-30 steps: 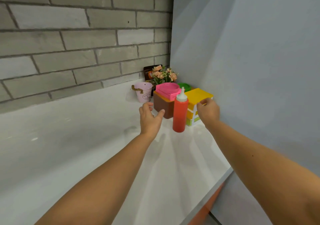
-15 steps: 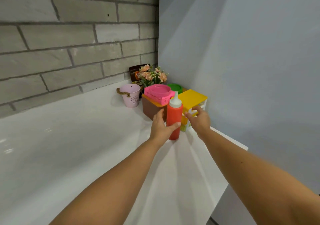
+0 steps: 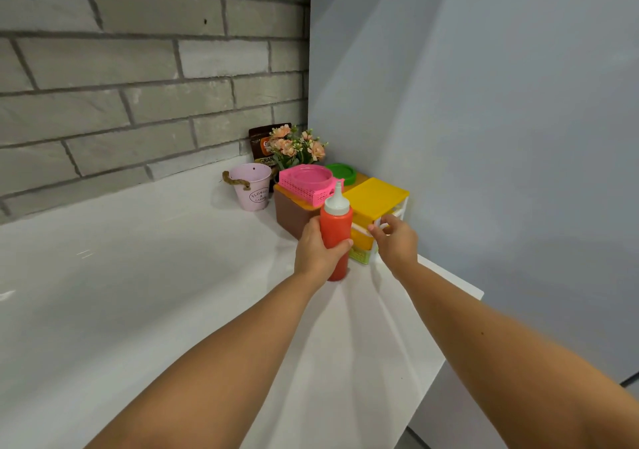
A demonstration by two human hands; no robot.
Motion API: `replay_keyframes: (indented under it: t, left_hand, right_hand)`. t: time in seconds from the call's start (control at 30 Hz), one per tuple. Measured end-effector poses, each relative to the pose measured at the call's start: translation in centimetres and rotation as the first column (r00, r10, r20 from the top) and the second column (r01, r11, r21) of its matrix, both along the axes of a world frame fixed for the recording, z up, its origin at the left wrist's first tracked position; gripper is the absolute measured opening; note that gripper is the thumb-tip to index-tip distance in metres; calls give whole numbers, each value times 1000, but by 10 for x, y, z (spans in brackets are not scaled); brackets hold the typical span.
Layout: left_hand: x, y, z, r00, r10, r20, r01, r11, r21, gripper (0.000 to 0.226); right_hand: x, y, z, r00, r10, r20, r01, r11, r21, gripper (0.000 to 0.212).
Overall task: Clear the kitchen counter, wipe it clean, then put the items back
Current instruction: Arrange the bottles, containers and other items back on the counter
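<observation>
White counter (image 3: 173, 293) runs from the person toward a cluster in the corner at 12 o'clock. Nearest in that cluster, the bottle (image 3: 337, 220) stands upright on the counter, red with a white nozzle cap. The left hand (image 3: 316, 253) is wrapped round its body from 9 o'clock, thumb across the front. It looks like soft squeeze plastic, fairly full and so probably moderately heavy. A firm hold on the body seems right, though a hard squeeze could push sauce out of the nozzle. At the bottle's 3 o'clock the right hand (image 3: 396, 244) has curled fingers at the front corner of the drawers (image 3: 375, 194); whether it grips them I cannot tell. Behind, at 11 o'clock, a box (image 3: 290, 215) carries a basket (image 3: 304, 182). Farther off, a pail (image 3: 252, 185), flowers (image 3: 294, 146) and a pouch (image 3: 259, 140) sit by the wall.
</observation>
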State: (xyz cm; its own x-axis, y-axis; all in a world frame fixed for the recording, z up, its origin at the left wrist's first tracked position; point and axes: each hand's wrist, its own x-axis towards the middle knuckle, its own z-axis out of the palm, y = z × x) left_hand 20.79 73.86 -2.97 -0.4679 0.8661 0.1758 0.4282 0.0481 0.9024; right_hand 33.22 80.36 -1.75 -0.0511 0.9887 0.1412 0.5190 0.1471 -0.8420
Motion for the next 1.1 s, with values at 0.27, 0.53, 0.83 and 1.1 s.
replay_keyframes:
  t: [0.27,0.53,0.83,1.1]
  left_hand:
    - [-7,-26,8,998,55,32,-56,998,40,53]
    - [-12,-63,24,988,156,13,-156,986,52,59]
    - [-40,-133,28,938,347,-10,-345,936,73,53]
    - [-91,-209,30,864,504,8,-502,860,90,49]
  right_hand:
    - [13,-15,16,1000,19,24,-20,999,46,28]
    - [22,-47,36,998,55,36,-58,993,100,22]
    - [1,-96,53,985,162,55,-168,976,137,20]
    - [-56,-147,61,943,329,51,-332,918,218,18]
